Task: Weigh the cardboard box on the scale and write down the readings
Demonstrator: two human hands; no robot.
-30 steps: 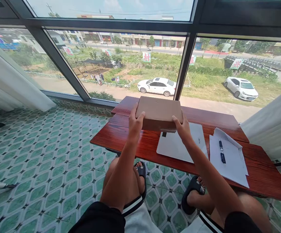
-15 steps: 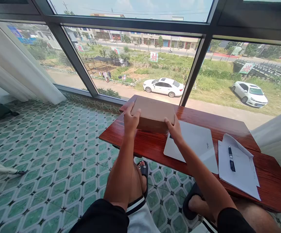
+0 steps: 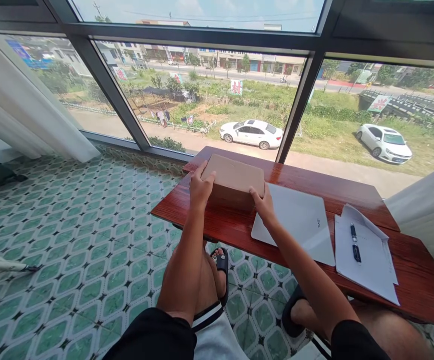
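Between my two hands is a plain brown cardboard box (image 3: 235, 176), its lid closed, at the left part of the dark red wooden table (image 3: 179, 202). My left hand (image 3: 200, 187) grips the box's left end, thumb on the top edge. At the right end, my right hand (image 3: 262, 200) holds on with its thumb at the near top corner. Whether the box's underside touches the table is hard to make out. A closed silver laptop (image 3: 295, 222) lies just to the right, partly under my right forearm.
White papers (image 3: 367, 270) with a black pen (image 3: 355, 242) on them lie right of the laptop. Large windows stand behind the table, with a white curtain (image 3: 32, 100) on the left. A folding metal leg (image 3: 6, 264) rests on the tiled floor.
The box has come down and slightly nearer to me, with both hands still on it. Its right end has shifted left, away from the laptop's corner.
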